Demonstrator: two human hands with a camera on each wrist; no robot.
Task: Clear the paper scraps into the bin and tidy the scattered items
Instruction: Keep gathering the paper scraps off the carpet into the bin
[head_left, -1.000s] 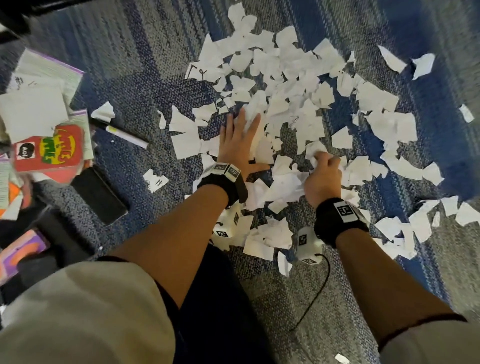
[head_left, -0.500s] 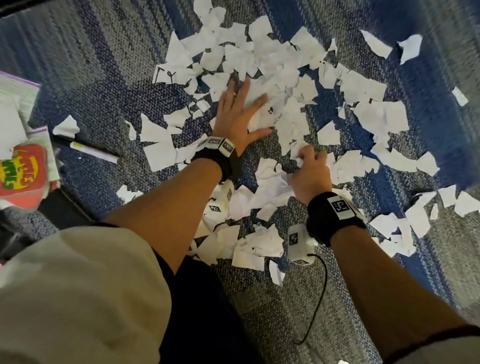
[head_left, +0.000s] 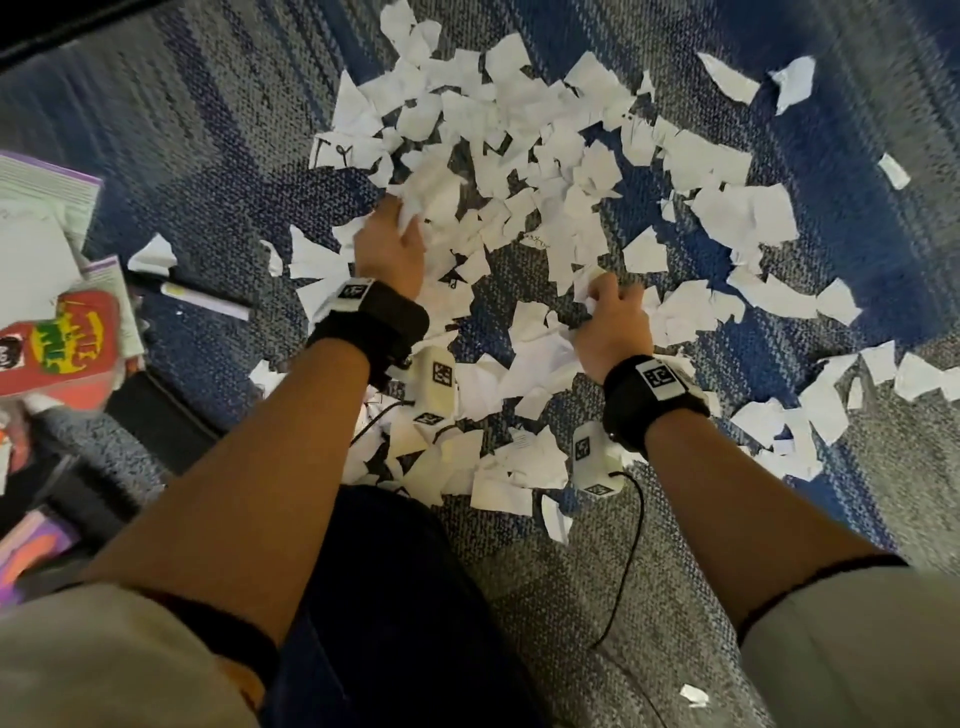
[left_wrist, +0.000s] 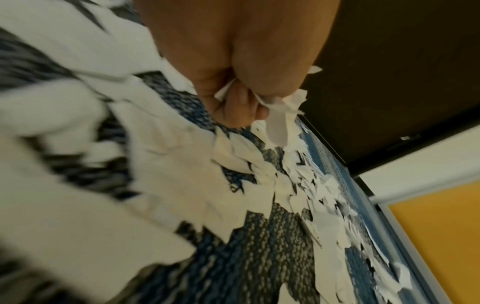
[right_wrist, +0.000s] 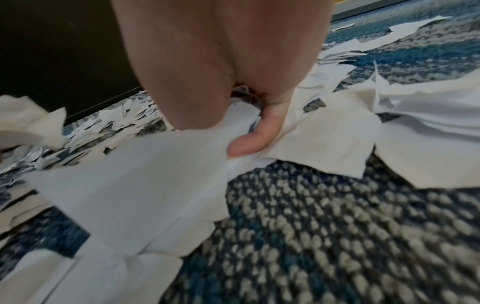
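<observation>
- Paper and card clutter sits far left in the head view: a stack of sheets (head_left: 36, 244), a red printed card (head_left: 57, 348), a white marker pen (head_left: 205, 301) lying on the carpet (head_left: 182, 171), long axis running left-to-right, slightly down toward the right.
- Left hand (head_left: 389, 249): fingers curled and clamped on a wad of paper scraps (head_left: 519, 171); the left wrist view shows torn white edges poking out between the fingers (left_wrist: 241, 102).
- Scraps cover the carpet from centre out to the right edge, densest just ahead of both hands. Flat, irregular torn pieces, no shared orientation or long axis.
- Right hand (head_left: 613, 327): also closed on scraps, low against the carpet; the right wrist view shows the thumb (right_wrist: 257, 139) pressing paper into the palm.
- No bin visible in any view; location cannot be told.
- Step in hand, as judged: gathering handfuls, early stage, since most scraps are still on the floor and the left-side items are untouched.
- Next move likely calls for lifting both fistfuls without shedding loose pieces, then finding the bin.
</observation>
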